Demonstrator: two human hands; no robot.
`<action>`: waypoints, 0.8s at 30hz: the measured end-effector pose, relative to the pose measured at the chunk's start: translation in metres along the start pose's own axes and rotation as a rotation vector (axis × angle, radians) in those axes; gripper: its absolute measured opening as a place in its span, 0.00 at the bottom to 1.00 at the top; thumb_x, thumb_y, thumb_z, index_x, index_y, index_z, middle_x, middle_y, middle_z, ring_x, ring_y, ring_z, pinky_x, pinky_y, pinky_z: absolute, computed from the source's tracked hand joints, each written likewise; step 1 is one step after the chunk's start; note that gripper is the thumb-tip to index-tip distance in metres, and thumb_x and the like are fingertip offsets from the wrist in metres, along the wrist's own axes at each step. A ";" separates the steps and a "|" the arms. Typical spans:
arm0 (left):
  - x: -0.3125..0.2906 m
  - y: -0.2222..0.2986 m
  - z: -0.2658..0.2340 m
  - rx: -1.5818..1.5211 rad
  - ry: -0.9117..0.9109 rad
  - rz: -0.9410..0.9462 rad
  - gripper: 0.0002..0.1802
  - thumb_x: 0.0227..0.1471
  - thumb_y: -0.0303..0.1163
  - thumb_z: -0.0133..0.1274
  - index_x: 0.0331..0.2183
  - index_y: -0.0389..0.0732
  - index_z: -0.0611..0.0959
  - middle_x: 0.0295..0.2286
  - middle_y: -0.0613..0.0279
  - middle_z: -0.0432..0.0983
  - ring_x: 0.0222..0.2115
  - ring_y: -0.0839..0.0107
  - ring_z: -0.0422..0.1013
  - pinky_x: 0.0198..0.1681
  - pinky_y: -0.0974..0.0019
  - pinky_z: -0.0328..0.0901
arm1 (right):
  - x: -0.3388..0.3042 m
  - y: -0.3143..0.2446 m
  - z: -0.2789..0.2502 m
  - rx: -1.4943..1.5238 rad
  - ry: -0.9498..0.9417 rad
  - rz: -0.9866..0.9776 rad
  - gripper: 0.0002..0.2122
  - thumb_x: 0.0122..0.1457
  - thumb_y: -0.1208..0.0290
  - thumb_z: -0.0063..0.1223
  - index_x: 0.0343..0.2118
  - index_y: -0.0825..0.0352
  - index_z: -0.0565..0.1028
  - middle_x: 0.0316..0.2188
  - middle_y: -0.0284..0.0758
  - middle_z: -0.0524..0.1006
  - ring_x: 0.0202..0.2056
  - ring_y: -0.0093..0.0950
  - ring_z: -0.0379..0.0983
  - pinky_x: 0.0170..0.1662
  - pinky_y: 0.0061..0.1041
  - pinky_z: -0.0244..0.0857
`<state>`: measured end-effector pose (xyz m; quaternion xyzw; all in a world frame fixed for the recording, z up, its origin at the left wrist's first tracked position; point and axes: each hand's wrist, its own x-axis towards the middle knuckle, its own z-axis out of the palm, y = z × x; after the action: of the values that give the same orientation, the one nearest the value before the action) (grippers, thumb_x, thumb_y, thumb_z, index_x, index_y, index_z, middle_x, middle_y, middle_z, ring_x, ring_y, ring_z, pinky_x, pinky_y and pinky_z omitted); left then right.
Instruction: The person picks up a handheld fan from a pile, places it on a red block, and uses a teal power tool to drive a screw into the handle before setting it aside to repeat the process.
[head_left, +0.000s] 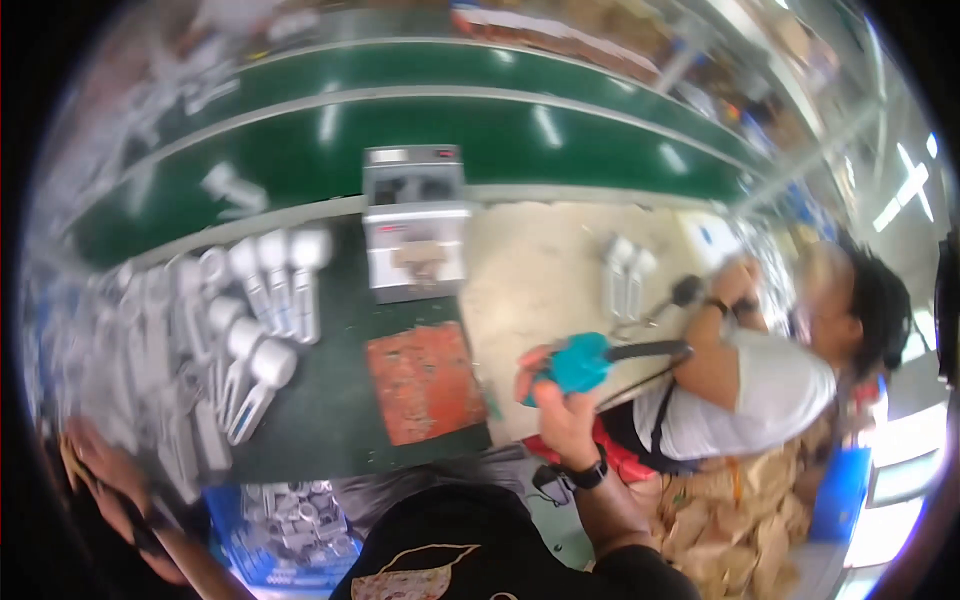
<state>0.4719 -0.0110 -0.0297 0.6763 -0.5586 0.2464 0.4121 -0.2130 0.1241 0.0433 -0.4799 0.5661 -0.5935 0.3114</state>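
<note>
Gripping teal handheld tool [582, 364], right hand [565, 418] curled against it; left hand [102, 458] blurred, grip unclear. Likely stiff, fairly light; hold thick body.

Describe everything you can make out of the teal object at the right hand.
The teal object is a compact, lumpy thing, plastic-looking but too blurred for fine detail. The right hand grips it from below, thumb against its near side. A dark, slightly curved strip reaches rightward from it; whether that is part of it is unclear. It shows against the pale work surface, right of the orange-red mat.
</note>
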 end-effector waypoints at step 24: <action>-0.171 0.770 0.127 -0.976 -1.245 0.272 0.28 0.52 0.56 0.60 0.38 0.38 0.83 0.35 0.48 0.79 0.41 0.49 0.76 0.46 0.51 0.70 | -0.042 0.007 -0.072 0.044 0.108 0.075 0.19 0.55 0.64 0.70 0.41 0.71 0.76 0.28 0.31 0.78 0.29 0.21 0.74 0.35 0.24 0.70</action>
<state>-0.3262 -0.0505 -0.0166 0.3591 -0.8083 -0.4000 0.2402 -0.2663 0.1879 0.0343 -0.4186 0.5867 -0.6187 0.3128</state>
